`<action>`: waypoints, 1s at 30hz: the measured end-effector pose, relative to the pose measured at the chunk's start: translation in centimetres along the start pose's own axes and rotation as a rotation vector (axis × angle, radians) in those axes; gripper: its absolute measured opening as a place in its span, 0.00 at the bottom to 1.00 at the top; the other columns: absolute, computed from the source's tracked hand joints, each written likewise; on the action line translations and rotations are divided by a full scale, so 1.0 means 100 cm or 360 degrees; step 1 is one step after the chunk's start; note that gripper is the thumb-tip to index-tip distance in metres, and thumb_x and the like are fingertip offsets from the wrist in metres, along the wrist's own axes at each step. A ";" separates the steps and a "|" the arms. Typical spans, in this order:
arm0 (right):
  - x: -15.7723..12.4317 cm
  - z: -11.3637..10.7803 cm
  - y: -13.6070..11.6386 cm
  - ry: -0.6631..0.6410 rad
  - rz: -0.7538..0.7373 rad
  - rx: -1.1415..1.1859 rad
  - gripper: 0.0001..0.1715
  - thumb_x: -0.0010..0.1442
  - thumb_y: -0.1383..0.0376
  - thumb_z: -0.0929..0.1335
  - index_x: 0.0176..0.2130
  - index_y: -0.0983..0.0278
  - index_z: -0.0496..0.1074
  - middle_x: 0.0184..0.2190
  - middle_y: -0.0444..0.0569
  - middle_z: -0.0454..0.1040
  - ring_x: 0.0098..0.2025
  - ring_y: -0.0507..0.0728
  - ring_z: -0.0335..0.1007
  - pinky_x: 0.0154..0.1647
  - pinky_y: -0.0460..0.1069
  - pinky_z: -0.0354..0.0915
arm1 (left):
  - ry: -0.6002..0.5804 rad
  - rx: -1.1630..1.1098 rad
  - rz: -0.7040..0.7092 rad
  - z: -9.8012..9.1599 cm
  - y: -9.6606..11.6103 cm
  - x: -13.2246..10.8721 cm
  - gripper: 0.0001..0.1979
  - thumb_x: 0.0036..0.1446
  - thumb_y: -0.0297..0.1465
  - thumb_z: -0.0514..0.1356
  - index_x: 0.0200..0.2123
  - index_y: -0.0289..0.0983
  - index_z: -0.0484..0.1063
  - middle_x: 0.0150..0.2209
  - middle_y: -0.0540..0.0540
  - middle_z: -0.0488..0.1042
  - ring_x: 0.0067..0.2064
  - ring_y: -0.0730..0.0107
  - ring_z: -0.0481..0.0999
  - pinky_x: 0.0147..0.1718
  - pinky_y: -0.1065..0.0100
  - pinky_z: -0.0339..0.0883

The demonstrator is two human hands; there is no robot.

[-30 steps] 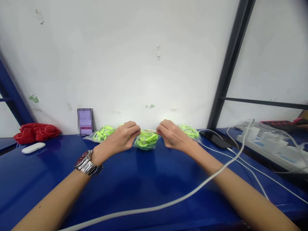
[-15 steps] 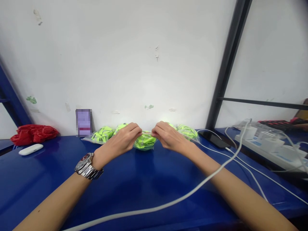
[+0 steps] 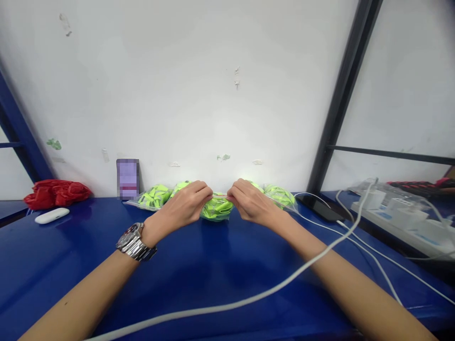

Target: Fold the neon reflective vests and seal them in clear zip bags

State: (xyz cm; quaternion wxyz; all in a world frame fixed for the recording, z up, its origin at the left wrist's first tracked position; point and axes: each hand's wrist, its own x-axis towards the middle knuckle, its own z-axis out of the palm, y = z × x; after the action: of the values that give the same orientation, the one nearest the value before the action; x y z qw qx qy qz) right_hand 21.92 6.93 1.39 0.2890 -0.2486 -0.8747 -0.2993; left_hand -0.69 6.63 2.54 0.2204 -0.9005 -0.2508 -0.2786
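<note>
Between my hands hangs a clear zip bag (image 3: 215,211) packed with bright yellow-green material, just above the blue table (image 3: 213,274). My left hand (image 3: 188,203), with a metal watch (image 3: 134,242) on its wrist, pinches the left end of the bag's top edge. At the right end of that edge, my right hand (image 3: 250,202) pinches too. A thin reddish line runs along the edge between my fingertips. Behind my hands, similar filled bags lie along the wall, one bag (image 3: 155,196) to the left and another bag (image 3: 279,195) to the right.
A phone (image 3: 128,180) with a blurred screen leans on the wall. Left of it lie red plastic (image 3: 57,193) and a white case (image 3: 52,215). On the right are a dark phone (image 3: 319,208) and a power strip with chargers (image 3: 405,213). A white cable (image 3: 249,300) crosses the foreground.
The view has shifted slightly, so the scene sits a little further right. Both hands keep their pinch on the bag's top edge, with little other movement.
</note>
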 end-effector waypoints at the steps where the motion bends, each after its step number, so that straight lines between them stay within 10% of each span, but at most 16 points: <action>1: 0.000 0.000 -0.001 0.0004 0.0001 0.0008 0.14 0.67 0.71 0.56 0.32 0.68 0.65 0.28 0.51 0.64 0.31 0.56 0.54 0.33 0.50 0.54 | -0.0010 0.0035 0.0015 -0.002 0.001 0.000 0.08 0.65 0.26 0.47 0.37 0.34 0.65 0.34 0.45 0.66 0.34 0.67 0.66 0.35 0.66 0.61; 24: -0.002 -0.001 -0.014 -0.0107 -0.0160 -0.0121 0.13 0.61 0.78 0.57 0.31 0.68 0.65 0.28 0.52 0.63 0.32 0.57 0.52 0.33 0.52 0.51 | -0.0196 0.0369 0.0177 0.005 0.025 0.001 0.12 0.51 0.14 0.46 0.32 0.36 0.59 0.31 0.44 0.63 0.33 0.64 0.62 0.32 0.63 0.61; 30: 0.000 -0.001 -0.020 -0.0026 -0.0096 -0.0049 0.11 0.61 0.77 0.58 0.31 0.68 0.66 0.28 0.52 0.63 0.31 0.57 0.53 0.33 0.52 0.51 | 0.0036 0.0428 0.0046 0.008 0.027 0.003 0.14 0.43 0.13 0.46 0.28 0.39 0.55 0.28 0.46 0.61 0.29 0.65 0.59 0.28 0.65 0.59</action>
State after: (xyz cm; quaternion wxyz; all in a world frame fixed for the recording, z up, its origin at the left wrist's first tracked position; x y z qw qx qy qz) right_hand 20.75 5.45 0.64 0.2689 -0.2291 -0.8794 -0.3193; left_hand 1.39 5.09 1.45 0.3458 -0.8632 -0.2704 -0.2495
